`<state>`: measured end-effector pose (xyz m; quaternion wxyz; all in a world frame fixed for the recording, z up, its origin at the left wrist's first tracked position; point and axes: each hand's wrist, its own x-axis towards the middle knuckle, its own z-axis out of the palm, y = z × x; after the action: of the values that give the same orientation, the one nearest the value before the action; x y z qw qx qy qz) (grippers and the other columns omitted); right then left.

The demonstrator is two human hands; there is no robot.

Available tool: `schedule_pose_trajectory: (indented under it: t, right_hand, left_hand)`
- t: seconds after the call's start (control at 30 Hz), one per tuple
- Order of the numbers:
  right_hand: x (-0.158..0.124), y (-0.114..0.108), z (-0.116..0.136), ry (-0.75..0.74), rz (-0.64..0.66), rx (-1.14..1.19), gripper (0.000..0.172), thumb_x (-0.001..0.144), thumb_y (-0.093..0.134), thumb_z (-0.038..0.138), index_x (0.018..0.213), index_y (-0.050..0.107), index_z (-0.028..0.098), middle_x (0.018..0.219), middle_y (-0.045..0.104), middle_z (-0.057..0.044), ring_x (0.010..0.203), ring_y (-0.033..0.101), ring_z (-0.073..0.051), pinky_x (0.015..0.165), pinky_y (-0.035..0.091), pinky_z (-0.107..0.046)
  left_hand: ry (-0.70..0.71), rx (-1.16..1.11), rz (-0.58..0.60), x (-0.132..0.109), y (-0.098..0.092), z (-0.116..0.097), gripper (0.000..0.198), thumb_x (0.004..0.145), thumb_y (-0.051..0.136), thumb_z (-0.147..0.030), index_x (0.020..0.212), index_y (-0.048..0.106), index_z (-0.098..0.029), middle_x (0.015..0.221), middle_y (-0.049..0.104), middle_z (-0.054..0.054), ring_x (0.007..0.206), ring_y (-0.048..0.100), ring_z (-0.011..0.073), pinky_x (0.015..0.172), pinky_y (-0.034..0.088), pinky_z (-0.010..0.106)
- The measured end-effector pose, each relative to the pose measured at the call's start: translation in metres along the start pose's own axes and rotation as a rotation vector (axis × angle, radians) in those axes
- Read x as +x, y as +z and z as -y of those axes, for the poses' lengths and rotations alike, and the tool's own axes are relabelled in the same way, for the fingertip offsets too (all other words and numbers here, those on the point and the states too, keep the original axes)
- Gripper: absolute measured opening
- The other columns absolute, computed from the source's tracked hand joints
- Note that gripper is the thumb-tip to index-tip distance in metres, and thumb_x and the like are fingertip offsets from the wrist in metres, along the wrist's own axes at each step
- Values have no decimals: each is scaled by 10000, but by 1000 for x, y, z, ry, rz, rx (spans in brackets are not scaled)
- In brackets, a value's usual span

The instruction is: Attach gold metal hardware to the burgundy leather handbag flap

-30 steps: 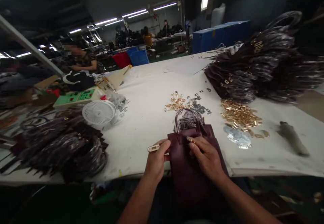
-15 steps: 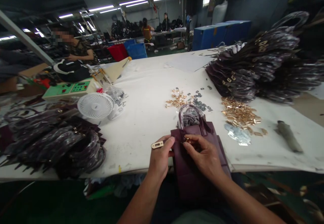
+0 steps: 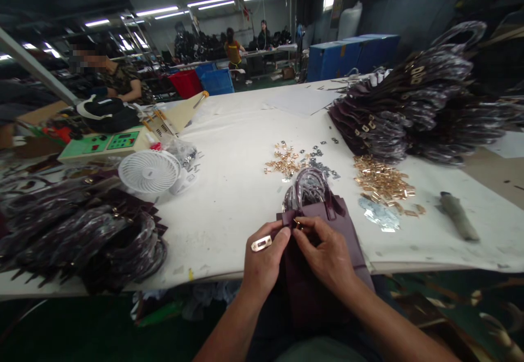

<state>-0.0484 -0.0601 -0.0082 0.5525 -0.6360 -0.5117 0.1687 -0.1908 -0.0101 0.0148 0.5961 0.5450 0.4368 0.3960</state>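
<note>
1. My left hand [image 3: 262, 261] pinches the top edge of a maroon handbag [image 3: 323, 253] at the worktop's [image 3: 229, 198] near edge, a gold plate [image 3: 261, 243] resting on its fingers.
2. My right hand [image 3: 327, 255] pinches a small gold fitting [image 3: 298, 224] at the bag's flap.
3. Beyond — loose gold clasps [image 3: 382, 182], a white fan [image 3: 149, 172].

My right hand [image 3: 327, 258] hides the small gold fitting pinched at the maroon bag [image 3: 319, 274], whose lower half drops below the table edge [image 3: 429, 266].
</note>
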Motion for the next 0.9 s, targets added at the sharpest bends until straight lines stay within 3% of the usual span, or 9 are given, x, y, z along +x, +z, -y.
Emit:
schedule_pose_trajectory:
  t: [0.1, 0.27, 0.53, 0.9]
  right_hand:
    - [0, 0, -2, 11, -12, 26, 238, 929, 688, 300, 1158, 698, 233, 830, 753, 20, 720, 728, -158, 685, 571, -246]
    - [1, -2, -4, -23, 24, 47, 148, 946, 681, 316, 1074, 706, 249, 886, 781, 10, 754, 748, -161, 706, 588, -238]
    - [7, -8, -9, -67, 10, -51, 132, 977, 621, 332, 1063, 691, 260, 933, 778, -17, 763, 744, -189, 732, 607, -291]
    - [16, -10, -9, -148, 36, -111, 124, 977, 598, 281, 1054, 693, 261, 944, 778, -12, 812, 751, -192, 781, 587, -279]
  left_hand:
    - [-38, -131, -30, 0, 6, -1, 319, 839, 770, -416, 1035, 781, -165, 922, 780, 67, 812, 688, 193, 701, 541, 264]
    - [7, -256, -68, 3, 21, 8, 219, 872, 729, -346, 1019, 751, -186, 953, 772, 38, 929, 715, 203, 813, 545, 271]
    - [-44, -364, -92, 10, 32, 16, 254, 868, 771, -369, 1040, 753, -184, 957, 784, 43, 873, 721, 191, 837, 546, 286]
    - [2, -293, -165, 15, 35, 15, 267, 856, 777, -366, 1050, 775, -182, 989, 789, 48, 902, 709, 198, 866, 548, 290]
